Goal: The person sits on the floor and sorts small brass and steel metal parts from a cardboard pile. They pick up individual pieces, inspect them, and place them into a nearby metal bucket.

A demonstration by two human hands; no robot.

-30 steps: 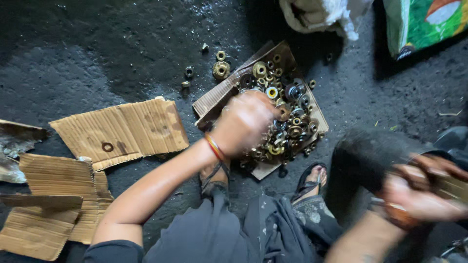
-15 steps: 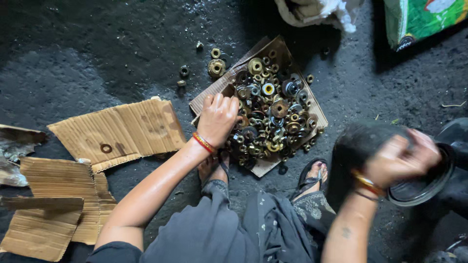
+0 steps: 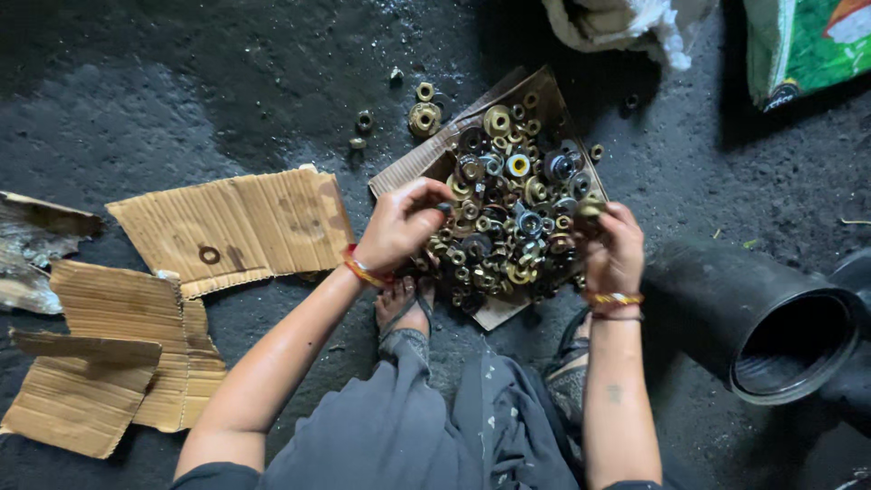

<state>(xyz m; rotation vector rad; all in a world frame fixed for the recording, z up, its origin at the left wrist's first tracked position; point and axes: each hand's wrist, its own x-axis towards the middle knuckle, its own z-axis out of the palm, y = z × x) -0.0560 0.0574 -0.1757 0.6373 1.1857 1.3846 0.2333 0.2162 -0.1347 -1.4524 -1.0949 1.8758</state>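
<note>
Both hands forward: left fingers curled, right pinching.

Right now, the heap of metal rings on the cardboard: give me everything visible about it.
The heap of metal rings is a dense, loose pile of small round parts, brass-yellow, dull grey and dark, many with centre holes, looking greasy. It lies on a torn cardboard sheet on the black floor, covering most of it. The left hand rests on its near-left edge, fingertips pinched; the right hand holds a small piece at its right edge. A few stray rings lie on the floor just beyond it.
</note>
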